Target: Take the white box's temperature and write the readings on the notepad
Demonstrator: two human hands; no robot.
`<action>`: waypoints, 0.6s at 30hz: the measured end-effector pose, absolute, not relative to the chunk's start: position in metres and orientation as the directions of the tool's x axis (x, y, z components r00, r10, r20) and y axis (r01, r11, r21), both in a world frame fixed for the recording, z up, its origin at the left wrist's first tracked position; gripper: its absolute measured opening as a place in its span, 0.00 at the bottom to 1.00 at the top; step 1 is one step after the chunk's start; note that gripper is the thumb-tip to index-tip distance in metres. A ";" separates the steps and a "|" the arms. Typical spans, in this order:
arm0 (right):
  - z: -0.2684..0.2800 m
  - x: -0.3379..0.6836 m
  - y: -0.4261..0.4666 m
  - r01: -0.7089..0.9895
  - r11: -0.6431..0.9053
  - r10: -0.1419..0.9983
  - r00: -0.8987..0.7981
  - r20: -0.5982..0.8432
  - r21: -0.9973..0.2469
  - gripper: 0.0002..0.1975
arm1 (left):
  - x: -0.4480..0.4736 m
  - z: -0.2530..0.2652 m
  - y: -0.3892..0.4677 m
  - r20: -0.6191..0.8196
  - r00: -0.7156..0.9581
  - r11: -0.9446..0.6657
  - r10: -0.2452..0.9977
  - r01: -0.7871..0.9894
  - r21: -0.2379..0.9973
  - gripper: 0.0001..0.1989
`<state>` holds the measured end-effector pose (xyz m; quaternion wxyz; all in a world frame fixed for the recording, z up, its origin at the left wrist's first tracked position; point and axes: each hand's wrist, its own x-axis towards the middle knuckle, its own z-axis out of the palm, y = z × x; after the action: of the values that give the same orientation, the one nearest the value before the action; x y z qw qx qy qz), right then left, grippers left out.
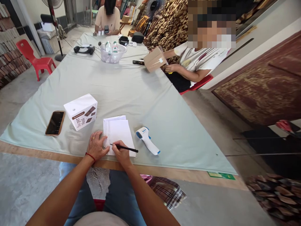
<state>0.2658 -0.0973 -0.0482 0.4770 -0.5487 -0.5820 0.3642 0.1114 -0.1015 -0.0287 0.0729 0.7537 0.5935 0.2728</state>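
Fingers of right hand (121, 153) gripping pen (124, 148), left hand (97, 146) pressing paper (118, 131)

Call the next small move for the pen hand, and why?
Probably draw the black pen rightward along the line: its tip sits at the left edge of the white paper sheet, right hand gripping it, left hand pinning the sheet flat.

Left hand (97, 146) flat, fingers spread, right hand (121, 153) closed in a writing grip, forearms converging
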 end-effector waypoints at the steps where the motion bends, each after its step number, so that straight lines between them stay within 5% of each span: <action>1: -0.048 0.266 -0.097 0.301 0.136 0.986 0.050 0.158 -0.944 0.06 | 0.111 -0.028 -0.101 0.329 0.148 -0.286 0.933 0.858 0.426 0.20; 18: -0.055 0.265 -0.096 0.407 0.193 0.978 -0.001 0.211 -0.893 0.08 | 0.110 -0.030 -0.100 0.340 0.153 -0.301 0.928 0.846 0.440 0.19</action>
<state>0.2654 -0.0964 -0.0548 0.4456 -0.5487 -0.6307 0.3203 0.1100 -0.0998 -0.0297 0.0725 0.7559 0.5867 0.2814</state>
